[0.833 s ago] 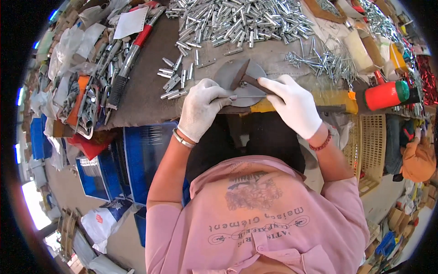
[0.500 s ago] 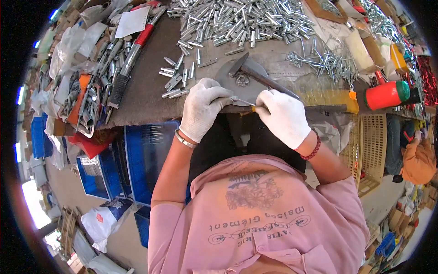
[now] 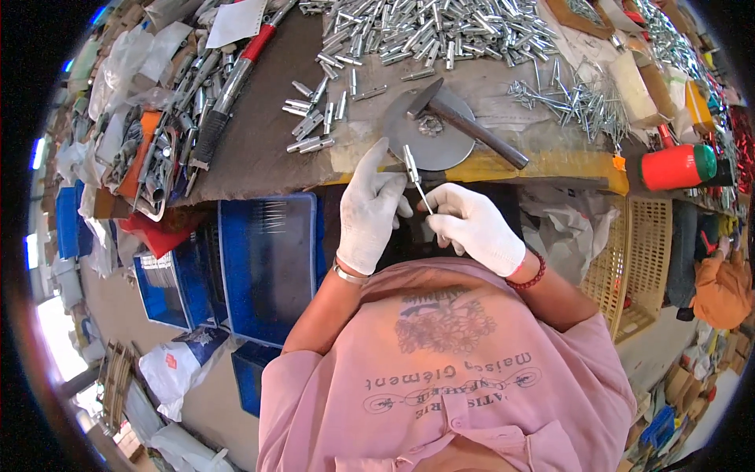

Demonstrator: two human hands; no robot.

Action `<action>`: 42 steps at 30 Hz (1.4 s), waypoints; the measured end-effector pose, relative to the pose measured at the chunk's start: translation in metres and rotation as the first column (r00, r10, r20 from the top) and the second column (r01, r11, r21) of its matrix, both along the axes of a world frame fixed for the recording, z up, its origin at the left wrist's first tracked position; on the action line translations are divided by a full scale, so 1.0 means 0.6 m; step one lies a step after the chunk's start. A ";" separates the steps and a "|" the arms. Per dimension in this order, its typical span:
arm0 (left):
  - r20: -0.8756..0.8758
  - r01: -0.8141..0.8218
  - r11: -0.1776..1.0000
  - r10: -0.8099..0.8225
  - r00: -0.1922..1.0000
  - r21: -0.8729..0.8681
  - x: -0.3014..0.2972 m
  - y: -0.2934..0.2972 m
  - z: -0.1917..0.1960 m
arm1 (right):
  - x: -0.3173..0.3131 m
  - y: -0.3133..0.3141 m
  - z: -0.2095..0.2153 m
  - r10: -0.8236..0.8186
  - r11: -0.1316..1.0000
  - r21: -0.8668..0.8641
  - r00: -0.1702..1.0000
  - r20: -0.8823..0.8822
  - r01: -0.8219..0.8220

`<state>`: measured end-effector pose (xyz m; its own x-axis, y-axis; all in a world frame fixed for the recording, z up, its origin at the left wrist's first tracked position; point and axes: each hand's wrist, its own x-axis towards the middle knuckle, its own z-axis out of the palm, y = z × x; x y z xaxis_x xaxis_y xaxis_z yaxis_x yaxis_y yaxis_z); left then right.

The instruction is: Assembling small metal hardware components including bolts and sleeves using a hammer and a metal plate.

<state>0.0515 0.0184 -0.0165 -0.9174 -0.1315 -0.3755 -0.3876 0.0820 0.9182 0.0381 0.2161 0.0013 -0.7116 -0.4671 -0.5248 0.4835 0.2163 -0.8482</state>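
My right hand (image 3: 481,234), in a white glove, pinches a thin metal rod (image 3: 425,200). On the rod's upper end sits a slim silver metal sleeve (image 3: 410,164), tilted up toward the bench edge. My left hand (image 3: 368,214), gloved too, is beside it with the index finger stretched out and the other fingers loosely bent; nothing shows in its grasp. Just beyond, a hammer (image 3: 478,134) with a dark handle lies across a round grey metal plate (image 3: 448,154). Several loose metal sleeves (image 3: 313,119) lie left of the plate.
A big heap of silver sleeves (image 3: 440,31) covers the far bench, with a pile of thin rods (image 3: 578,102) to the right. A red-green cylinder (image 3: 676,167) sits at the right edge. Tools (image 3: 224,102) crowd the left. Below are a blue crate (image 3: 267,275) and a yellow basket (image 3: 649,252).
Both hands have drawn back from the bench edge toward my body. The left fingers have come off the sleeve, and the rod with its sleeve now points more upward in my right hand.
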 end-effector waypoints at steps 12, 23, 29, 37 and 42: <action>-0.118 -0.281 0.906 0.332 0.936 0.316 0.078 -0.130 0.016 | -0.021 -0.013 0.001 -0.089 0.996 -0.070 0.873 -0.479 0.063; 0.169 -0.850 0.516 0.851 0.496 -0.104 0.283 -0.467 -0.485 | -0.066 0.002 -0.046 -0.213 0.971 -0.038 0.791 -0.574 0.234; -0.009 -0.731 0.481 0.833 0.554 -0.484 0.251 -0.562 -0.623 | -0.067 0.008 -0.050 -0.255 0.963 -0.070 0.790 -0.557 0.262; -0.135 -0.664 0.331 0.826 0.548 -0.671 0.205 -0.561 -0.649 | -0.065 0.010 -0.050 -0.272 0.956 -0.072 0.772 -0.575 0.284; -0.237 -0.836 0.454 0.814 0.530 -0.307 0.275 -0.614 -0.658 | -0.064 0.012 -0.041 -0.240 0.969 -0.096 0.797 -0.554 0.226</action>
